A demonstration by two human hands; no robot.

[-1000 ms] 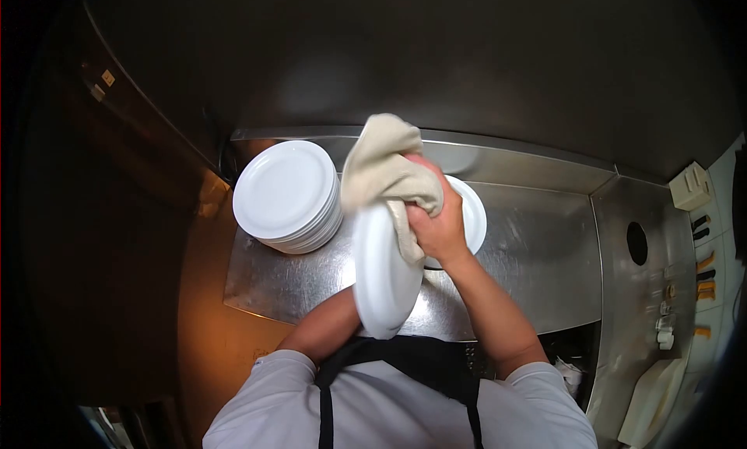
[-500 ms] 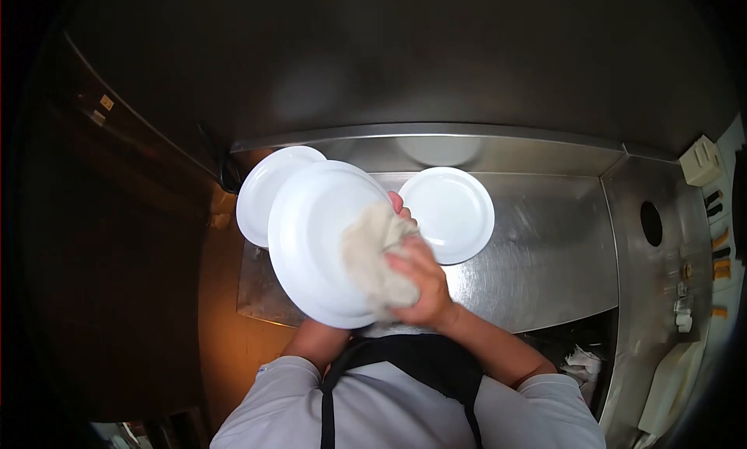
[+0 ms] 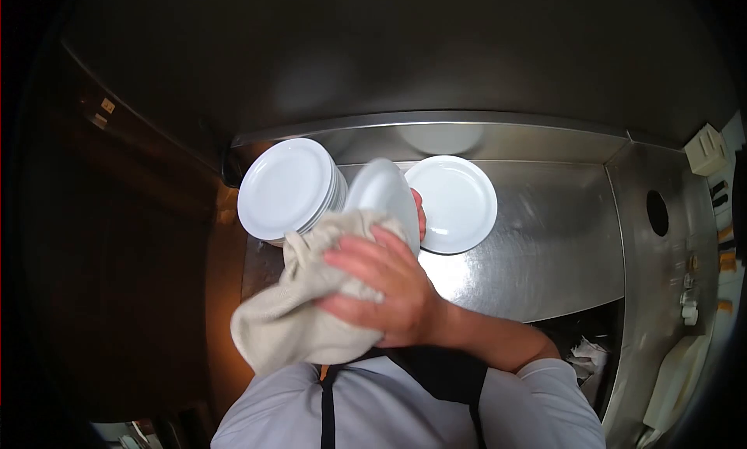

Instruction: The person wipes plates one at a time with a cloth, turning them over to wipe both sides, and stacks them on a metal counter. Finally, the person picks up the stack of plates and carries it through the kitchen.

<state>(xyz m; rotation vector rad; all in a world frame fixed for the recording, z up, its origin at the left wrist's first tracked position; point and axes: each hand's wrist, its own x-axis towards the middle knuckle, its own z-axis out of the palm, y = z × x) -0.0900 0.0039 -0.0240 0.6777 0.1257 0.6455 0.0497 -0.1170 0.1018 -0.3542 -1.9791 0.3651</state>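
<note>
Plate wiped with cloth above steel counter.
A white plate, tilted on edge, is gripped by the left hand, mostly hidden, only fingertips seen. A beige cloth is pressed on it by the right hand, fingers spread. Plate stack sits left, single plate right; wiping judged unfinished.

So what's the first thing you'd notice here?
The right hand in the middle, pressing a beige cloth over a white plate tipped up on edge. Fingertips show behind that plate's right rim; the left hand is mostly hidden. Behind, on the shiny steel counter, a stack of plates sits on the left and a single plate lies flat on the right.
</note>
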